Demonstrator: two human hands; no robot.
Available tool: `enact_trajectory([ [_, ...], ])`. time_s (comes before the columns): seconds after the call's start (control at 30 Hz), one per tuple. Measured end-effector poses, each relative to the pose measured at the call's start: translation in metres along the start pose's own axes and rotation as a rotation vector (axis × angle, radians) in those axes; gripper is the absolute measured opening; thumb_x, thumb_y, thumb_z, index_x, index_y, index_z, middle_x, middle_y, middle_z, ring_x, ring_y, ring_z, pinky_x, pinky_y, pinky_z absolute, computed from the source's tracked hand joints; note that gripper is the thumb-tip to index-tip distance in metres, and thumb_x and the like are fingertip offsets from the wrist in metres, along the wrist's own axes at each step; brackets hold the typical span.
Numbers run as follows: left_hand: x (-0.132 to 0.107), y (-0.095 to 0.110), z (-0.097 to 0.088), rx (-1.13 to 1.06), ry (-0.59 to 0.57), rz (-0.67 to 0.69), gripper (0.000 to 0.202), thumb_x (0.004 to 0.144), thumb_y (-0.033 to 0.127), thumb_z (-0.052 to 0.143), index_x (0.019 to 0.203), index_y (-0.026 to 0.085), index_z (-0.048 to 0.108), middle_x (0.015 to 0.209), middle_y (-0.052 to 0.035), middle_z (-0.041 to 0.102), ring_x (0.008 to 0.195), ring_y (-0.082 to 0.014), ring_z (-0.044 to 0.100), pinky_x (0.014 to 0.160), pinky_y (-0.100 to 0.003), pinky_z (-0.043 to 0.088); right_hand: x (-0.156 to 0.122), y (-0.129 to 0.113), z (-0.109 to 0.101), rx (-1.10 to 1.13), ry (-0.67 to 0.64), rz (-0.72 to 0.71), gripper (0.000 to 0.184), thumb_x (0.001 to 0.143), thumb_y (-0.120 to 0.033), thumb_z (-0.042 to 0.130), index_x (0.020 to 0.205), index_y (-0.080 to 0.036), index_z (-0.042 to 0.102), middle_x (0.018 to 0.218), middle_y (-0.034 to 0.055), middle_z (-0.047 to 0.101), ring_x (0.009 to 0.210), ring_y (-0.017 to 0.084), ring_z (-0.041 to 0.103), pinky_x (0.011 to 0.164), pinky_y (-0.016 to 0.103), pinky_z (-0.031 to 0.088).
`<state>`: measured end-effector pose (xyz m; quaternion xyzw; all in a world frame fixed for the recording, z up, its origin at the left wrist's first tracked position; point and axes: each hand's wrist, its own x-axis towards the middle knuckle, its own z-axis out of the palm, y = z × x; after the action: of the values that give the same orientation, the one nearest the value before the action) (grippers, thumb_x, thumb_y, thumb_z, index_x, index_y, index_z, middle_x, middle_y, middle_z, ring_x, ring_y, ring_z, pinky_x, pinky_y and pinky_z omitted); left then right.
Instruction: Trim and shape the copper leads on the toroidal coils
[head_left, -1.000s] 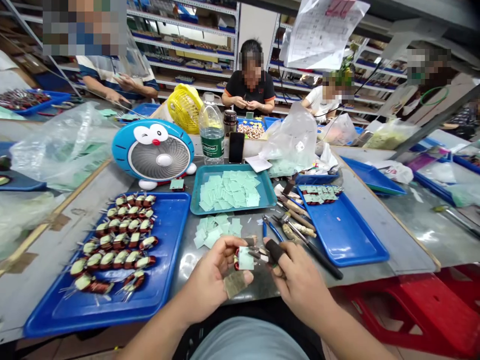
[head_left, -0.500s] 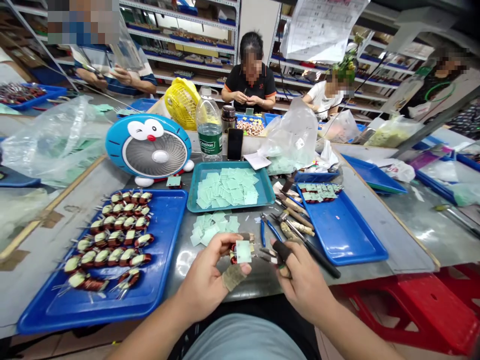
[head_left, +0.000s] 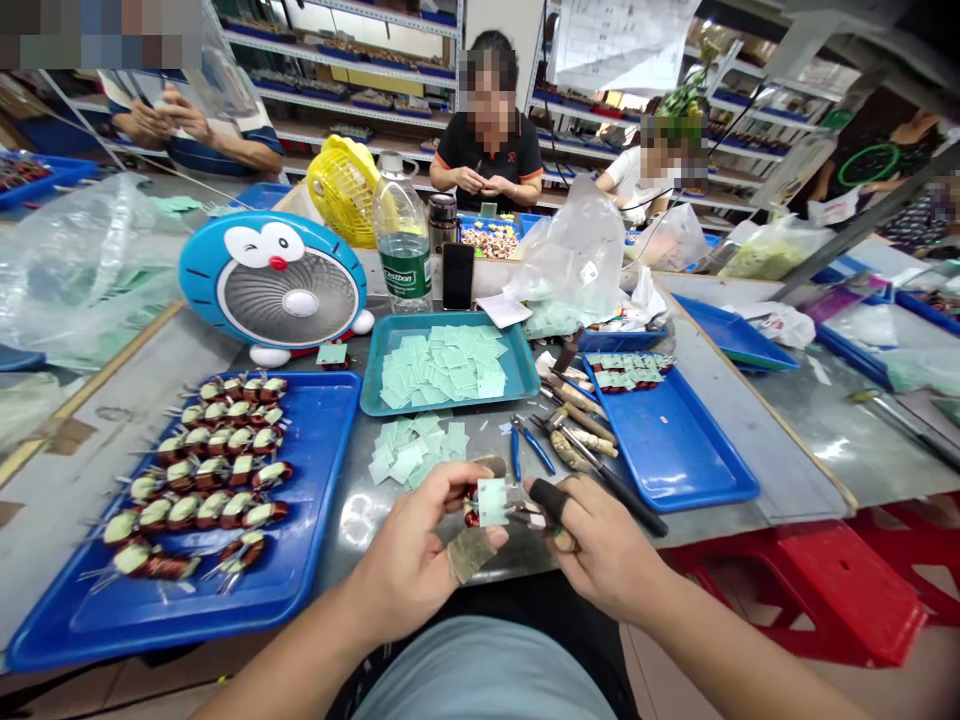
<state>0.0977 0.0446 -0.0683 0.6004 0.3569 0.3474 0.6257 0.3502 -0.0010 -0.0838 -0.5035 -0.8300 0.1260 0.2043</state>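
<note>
Left hand: The left hand (head_left: 409,545), at lower middle of the frame, has a firm, closed grip, pinching a copper-wound coil (head_left: 471,507) together with a pale green card (head_left: 492,502). A tan wrap (head_left: 469,555) covers one digit.

Right hand: The right hand (head_left: 607,545) sits half curled just right of the card, with a black finger cot (head_left: 551,497) on one finger. It is next to the coil's wire leads (head_left: 529,517), but whether its grip has closed on them cannot be told.

Held items: The coil and card are between the hands, just above the person's lap, with the card against the coil's front.

Change: The hands and card hold nearly the same pose as a second ago, while the whole scene sits further left in view.

Tabletop: On the metal tabletop (head_left: 349,560), loose green cards (head_left: 412,450) lie just above the hands, beside blue-handled pliers (head_left: 531,448). A teal tray (head_left: 450,402) holds more cards.

Trays: A blue tray (head_left: 187,612) at lower left carries rows of finished coils (head_left: 202,490).
</note>
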Motion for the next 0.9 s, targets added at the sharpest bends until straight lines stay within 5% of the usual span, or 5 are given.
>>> enact_trajectory([
  [0.17,0.020,0.008,0.000,-0.493,0.056,-0.096,0.042,0.082,0.036,0.078,0.119,0.021,0.064,0.127,-0.0111,0.066,0.104,-0.0215,0.071,0.093,-0.031,0.058,-0.001,-0.008,0.010,0.158,0.115,0.174,0.040,0.100,-0.023,0.051,0.141,-0.022,0.048,0.114,0.0103,0.060,0.103,0.023,0.059,0.090,0.038,0.052],
  [0.27,0.031,0.016,-0.003,-0.785,0.115,-0.175,0.042,0.088,0.044,0.071,0.118,0.015,0.067,0.115,-0.0122,0.070,0.088,-0.0164,0.073,0.083,-0.027,0.061,-0.017,-0.004,0.036,0.221,0.241,0.373,0.015,0.102,-0.034,0.050,0.104,-0.021,0.058,0.086,0.0034,0.061,0.076,0.019,0.060,0.070,0.030,0.052],
  [0.33,0.035,0.020,-0.006,-0.866,0.111,-0.224,0.046,0.092,0.046,0.064,0.121,0.010,0.065,0.107,-0.0147,0.072,0.080,-0.0144,0.073,0.077,-0.025,0.062,-0.031,0.003,0.054,0.255,0.263,0.410,0.025,0.099,-0.042,0.054,0.083,-0.022,0.053,0.071,-0.0006,0.056,0.062,0.017,0.056,0.058,0.027,0.049],
  [0.6,0.043,0.020,-0.002,-0.699,0.208,-0.266,0.050,0.098,0.046,0.052,0.138,0.015,0.047,0.090,-0.0137,0.074,0.062,-0.0119,0.069,0.062,-0.023,0.058,-0.058,0.022,0.062,0.483,0.235,0.545,0.028,0.091,-0.047,0.065,0.088,-0.019,0.064,0.077,0.0036,0.070,0.071,0.020,0.068,0.067,0.027,0.056],
  [0.9,0.047,0.024,0.029,-0.461,0.289,-0.253,0.049,0.091,0.055,0.062,0.121,0.017,0.055,0.095,-0.0101,0.074,0.070,-0.0168,0.072,0.066,-0.025,0.057,0.003,-0.035,0.027,0.914,0.446,0.667,0.041,0.093,-0.049,0.065,0.123,-0.022,0.060,0.104,0.0052,0.071,0.092,0.018,0.068,0.084,0.025,0.055],
])
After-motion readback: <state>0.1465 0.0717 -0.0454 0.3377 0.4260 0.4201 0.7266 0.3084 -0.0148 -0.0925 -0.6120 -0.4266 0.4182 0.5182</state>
